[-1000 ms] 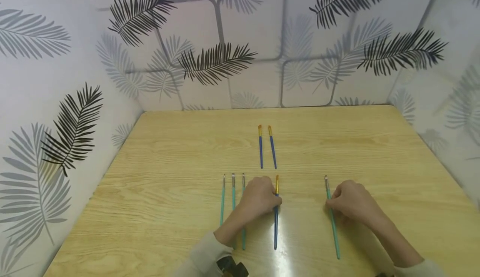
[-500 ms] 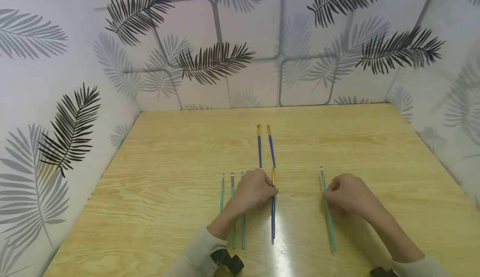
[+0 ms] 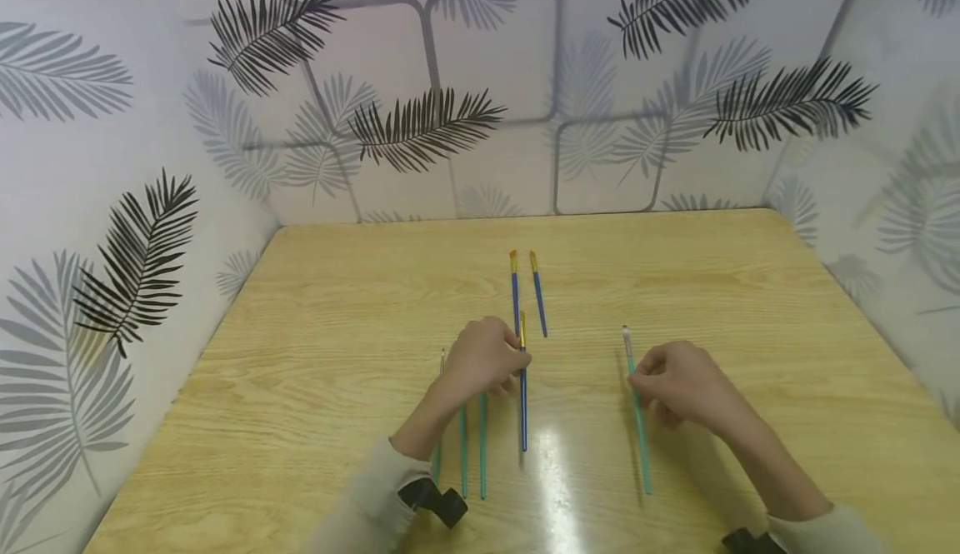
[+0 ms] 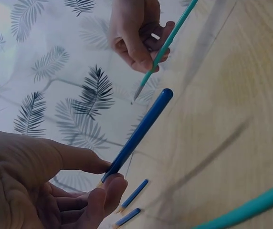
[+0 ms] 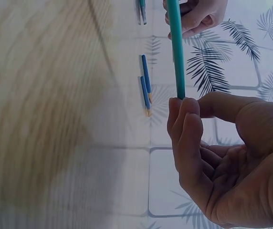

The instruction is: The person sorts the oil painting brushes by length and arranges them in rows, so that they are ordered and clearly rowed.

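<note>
My left hand (image 3: pixel 483 358) pinches a blue paintbrush (image 3: pixel 523 408) near its gold ferrule, bristles pointing away from me. In the left wrist view its blue handle (image 4: pixel 139 133) rises clear of the table, with a shadow below. To the right, my right hand (image 3: pixel 682 379) pinches a teal paintbrush (image 3: pixel 641 437) between thumb and fingertips, also lifted over the wood. Several teal paintbrushes (image 3: pixel 482 454) lie side by side under my left wrist, partly hidden by the hand and forearm. Just beyond the left hand lie two blue paintbrushes (image 3: pixel 538 296) with golden-brown bristles.
The wooden table (image 3: pixel 337 287) reaches back to a wall (image 3: pixel 510 154) papered with dark and grey leaves. Another papered wall (image 3: pixel 45 204) borders its left side. Dark straps (image 3: pixel 433 500) sit on both wrists over light sleeves.
Both hands have moved forward and to the left, carrying their brushes. The blue brush has risen off the table, and the teal one has lifted too. The lying brushes stay in place.
</note>
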`<state>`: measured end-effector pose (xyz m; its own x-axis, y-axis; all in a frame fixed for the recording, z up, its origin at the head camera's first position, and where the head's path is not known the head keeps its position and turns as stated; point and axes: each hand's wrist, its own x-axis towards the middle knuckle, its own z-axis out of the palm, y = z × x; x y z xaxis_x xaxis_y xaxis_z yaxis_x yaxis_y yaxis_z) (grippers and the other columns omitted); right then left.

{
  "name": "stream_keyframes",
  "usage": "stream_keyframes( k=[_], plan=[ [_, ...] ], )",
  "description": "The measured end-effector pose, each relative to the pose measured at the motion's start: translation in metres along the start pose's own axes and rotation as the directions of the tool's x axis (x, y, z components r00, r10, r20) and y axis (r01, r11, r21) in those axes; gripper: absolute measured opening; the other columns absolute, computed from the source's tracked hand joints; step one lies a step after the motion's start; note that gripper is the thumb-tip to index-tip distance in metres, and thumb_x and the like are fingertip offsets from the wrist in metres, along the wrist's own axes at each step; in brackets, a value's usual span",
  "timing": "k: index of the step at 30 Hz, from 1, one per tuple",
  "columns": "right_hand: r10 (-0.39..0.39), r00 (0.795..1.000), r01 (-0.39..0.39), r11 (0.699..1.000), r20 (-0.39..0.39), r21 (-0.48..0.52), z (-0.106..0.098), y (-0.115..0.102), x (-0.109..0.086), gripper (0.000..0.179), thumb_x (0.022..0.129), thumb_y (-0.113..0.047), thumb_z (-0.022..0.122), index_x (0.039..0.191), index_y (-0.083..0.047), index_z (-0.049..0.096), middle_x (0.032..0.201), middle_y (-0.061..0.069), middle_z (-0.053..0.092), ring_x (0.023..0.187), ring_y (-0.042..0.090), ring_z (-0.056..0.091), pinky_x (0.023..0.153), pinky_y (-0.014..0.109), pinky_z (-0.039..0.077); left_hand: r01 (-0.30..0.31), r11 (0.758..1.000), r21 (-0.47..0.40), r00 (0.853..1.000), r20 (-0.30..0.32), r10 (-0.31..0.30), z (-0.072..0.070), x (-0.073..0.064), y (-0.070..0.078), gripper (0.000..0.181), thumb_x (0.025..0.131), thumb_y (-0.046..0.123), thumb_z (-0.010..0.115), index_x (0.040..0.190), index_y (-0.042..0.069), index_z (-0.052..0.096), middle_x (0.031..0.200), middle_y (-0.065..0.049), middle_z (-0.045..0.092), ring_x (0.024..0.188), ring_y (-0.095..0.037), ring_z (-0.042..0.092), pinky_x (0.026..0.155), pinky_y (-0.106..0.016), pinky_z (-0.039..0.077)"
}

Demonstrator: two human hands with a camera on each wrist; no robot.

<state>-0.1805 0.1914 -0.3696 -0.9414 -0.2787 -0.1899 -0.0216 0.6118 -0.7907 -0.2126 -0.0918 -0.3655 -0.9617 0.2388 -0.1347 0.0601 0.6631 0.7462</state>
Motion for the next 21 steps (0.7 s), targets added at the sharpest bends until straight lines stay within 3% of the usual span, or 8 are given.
stream_keyframes(
  k=[11,21],
  plan=[
    [0.002,1.000,-0.003,0.999,0.008,0.040,0.013,-0.011,0.007,0.017,0.095,-0.011,0.066,0.097,0.005,0.070,0.075,0.007,0.072,0.053,0.018,0.065,0.052,0.032,0.059,0.023,0.997,0.071,0.999,-0.042,-0.020,-0.036,0.011,-0.002,0.032,0.095,0.012,0.069,0.120,-0.007,0.072,0.082,-0.016,0.077,0.062,-0.031,0.076,0.050,-0.030,0.059],
    [-0.031,0.999,0.029,0.998,0.034,0.060,0.025,-0.018,0.013,0.017,0.096,-0.012,0.066,0.095,0.004,0.071,0.073,0.009,0.072,0.051,0.018,0.064,0.049,0.032,0.057,-0.006,0.998,0.066,0.998,-0.068,0.011,-0.054,0.023,-0.010,0.034,0.097,0.012,0.070,0.122,-0.010,0.070,0.090,-0.017,0.078,0.068,-0.032,0.077,0.056,-0.036,0.063]
  ],
)
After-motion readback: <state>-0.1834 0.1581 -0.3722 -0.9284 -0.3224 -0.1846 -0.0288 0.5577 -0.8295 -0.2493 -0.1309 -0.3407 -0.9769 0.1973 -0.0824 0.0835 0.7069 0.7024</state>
